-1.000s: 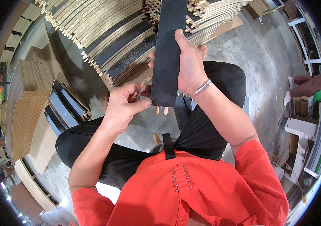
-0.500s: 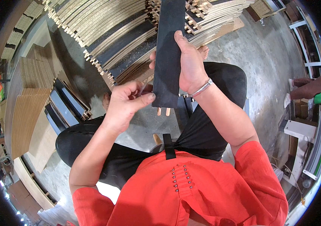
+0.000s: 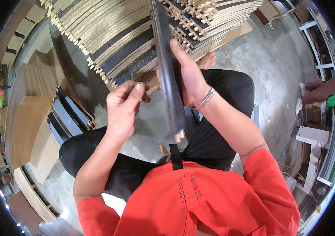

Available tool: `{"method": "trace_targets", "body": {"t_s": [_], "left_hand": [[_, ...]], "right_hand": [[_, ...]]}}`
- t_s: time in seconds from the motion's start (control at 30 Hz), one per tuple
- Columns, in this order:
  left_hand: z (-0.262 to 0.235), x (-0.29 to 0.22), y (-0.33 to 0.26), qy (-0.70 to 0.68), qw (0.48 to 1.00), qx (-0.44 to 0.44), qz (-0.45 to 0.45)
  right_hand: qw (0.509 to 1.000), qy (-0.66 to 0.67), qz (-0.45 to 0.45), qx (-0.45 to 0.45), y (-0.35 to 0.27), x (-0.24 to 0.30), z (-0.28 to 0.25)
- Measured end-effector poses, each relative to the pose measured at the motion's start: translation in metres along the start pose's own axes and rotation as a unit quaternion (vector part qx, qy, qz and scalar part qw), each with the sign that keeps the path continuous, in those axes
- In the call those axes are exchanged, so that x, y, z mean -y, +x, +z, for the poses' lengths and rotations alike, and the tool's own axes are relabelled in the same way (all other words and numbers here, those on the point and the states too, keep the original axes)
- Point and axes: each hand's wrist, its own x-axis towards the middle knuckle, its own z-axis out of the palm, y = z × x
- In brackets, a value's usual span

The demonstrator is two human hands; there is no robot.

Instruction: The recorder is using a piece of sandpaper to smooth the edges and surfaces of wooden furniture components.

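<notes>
My right hand (image 3: 191,76) is wrapped around a long dark board (image 3: 168,82), thumb along its right face, fingertips showing past its left side. The board stands nearly edge-on, and its narrow edge faces up. Pale wooden dowels (image 3: 179,136) stick out of its near end. To the left of the board, and apart from it, my left hand (image 3: 123,108) is closed with the thumb pressed against the curled fingers. Whatever it pinches, if anything, is hidden.
Ahead lies a big stack of dark-faced boards (image 3: 108,29) with dowelled ends. Curved brown panels (image 3: 28,129) and several blue-grey boards (image 3: 71,108) stand at the left. A white metal frame (image 3: 314,135) is at the right, and another person's legs (image 3: 320,90) show beyond it.
My right hand has turned the board from its broad face to its narrow edge, the near end coming closer to me. My left hand has drawn away from the board, leftward.
</notes>
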Motion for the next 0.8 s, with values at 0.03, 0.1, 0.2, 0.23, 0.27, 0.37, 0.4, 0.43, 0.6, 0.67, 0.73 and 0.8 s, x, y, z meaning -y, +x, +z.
{"method": "trace_targets", "body": {"t_s": [0.03, 0.1, 0.2, 0.23, 0.27, 0.37, 0.4, 0.43, 0.6, 0.67, 0.73, 0.8], "left_hand": [[-0.003, 0.006, -0.001, 0.001, 0.999, -0.017, 0.031], [-0.005, 0.007, -0.003, -0.017, 1.0, -0.01, 0.001], [-0.004, 0.009, -0.001, -0.02, 1.0, 0.009, 0.021], [-0.005, 0.008, -0.003, -0.013, 0.999, 0.022, 0.03], [-0.005, 0.006, -0.004, -0.007, 0.999, 0.035, 0.037], [0.002, -0.002, -0.006, 0.016, 0.995, 0.035, 0.097], [0.003, -0.004, -0.006, 0.032, 0.991, 0.04, 0.12], [0.005, -0.003, -0.008, 0.028, 0.992, 0.039, 0.121], [0.004, 0.005, -0.009, 0.063, 0.986, 0.07, 0.14], [0.002, 0.006, -0.007, 0.09, 0.986, 0.046, 0.129], [0.003, 0.0, -0.009, 0.075, 0.987, 0.027, 0.136], [0.0, -0.001, -0.006, 0.065, 0.987, 0.014, 0.148]], "right_hand": [[1.0, -0.001, 0.009, 0.019, -0.003, -0.006, -0.004], [0.995, 0.017, 0.001, 0.098, 0.005, -0.012, -0.014], [0.981, 0.086, 0.032, 0.17, 0.009, -0.006, -0.014], [0.98, 0.071, 0.033, 0.183, 0.009, -0.007, -0.014], [0.98, 0.07, 0.032, 0.183, 0.008, -0.009, -0.012], [0.988, 0.021, 0.026, 0.152, 0.007, -0.015, -0.011], [0.988, 0.02, 0.025, 0.154, 0.009, -0.017, -0.011], [0.993, -0.034, 0.011, 0.115, 0.009, -0.02, -0.01], [0.992, -0.08, -0.022, 0.091, 0.018, -0.038, -0.009], [0.988, -0.088, -0.03, 0.121, 0.016, -0.041, -0.009], [0.986, -0.12, -0.03, 0.115, 0.015, -0.042, -0.006], [0.981, -0.145, -0.005, 0.131, 0.011, -0.04, -0.007]]}}
